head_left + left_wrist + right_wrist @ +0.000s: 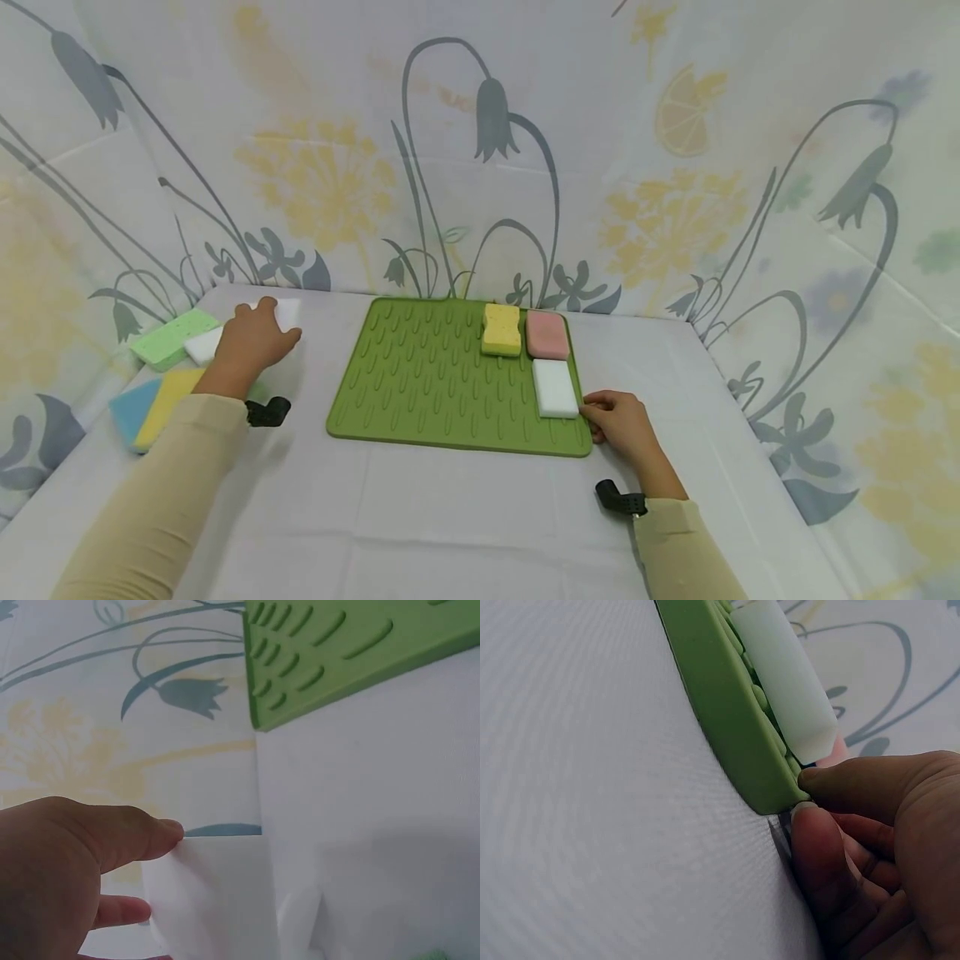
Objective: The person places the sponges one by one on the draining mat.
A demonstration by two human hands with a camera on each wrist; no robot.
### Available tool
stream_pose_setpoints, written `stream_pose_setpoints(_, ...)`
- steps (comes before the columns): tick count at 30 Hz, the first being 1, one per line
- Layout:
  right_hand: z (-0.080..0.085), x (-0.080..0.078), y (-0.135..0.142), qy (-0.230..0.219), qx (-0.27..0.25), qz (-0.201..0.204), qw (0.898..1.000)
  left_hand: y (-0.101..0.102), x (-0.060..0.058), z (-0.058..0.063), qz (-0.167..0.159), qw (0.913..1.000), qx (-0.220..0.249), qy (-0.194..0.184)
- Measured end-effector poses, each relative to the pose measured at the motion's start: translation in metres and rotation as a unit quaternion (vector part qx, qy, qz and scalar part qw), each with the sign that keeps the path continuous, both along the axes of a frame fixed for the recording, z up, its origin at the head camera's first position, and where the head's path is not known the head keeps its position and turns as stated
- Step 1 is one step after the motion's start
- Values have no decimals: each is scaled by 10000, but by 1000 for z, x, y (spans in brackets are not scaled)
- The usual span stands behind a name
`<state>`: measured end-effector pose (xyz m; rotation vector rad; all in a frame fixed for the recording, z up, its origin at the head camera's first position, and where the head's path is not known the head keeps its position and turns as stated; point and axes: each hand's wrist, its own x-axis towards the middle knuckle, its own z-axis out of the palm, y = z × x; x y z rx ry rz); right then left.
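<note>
At the back left of the table, my left hand holds a white block sponge between thumb and fingers. The left wrist view shows the sponge's flat face, with the thumb on one edge. My right hand pinches the right edge of a green ridged mat, with the thumb and a fingertip at its rim in the right wrist view. On the mat's right side lie a yellow sponge, a pink sponge and a white block sponge. That white sponge is closest to my right hand.
Left of the mat, by my left forearm, lie a light green sponge, another white sponge, a blue sponge and a yellow sponge, partly behind the arm. A flower-printed cloth rises behind the white table.
</note>
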<state>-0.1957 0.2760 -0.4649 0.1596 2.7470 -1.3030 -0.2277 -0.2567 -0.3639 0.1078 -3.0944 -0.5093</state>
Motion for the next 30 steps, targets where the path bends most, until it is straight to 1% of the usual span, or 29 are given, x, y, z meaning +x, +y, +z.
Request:
stream_pose_setpoints(12, 0, 1, -1, 4, -1, -12, 10000, 25, -1, 0, -211, 9997, 56, 96)
stream_pose_setpoints(15, -1, 0, 0, 36, 44, -16, 10000, 31, 0, 2, -281, 9996, 56, 24)
stream_pose_setpoints(20, -3, -1, 0, 46, 39, -48, 10000, 41, 0, 0, -338, 9993, 104, -83)
stream_pose_setpoints(30, -1, 0, 0, 52, 22, -60, 10000, 63, 3, -5, -448, 9983, 224, -306)
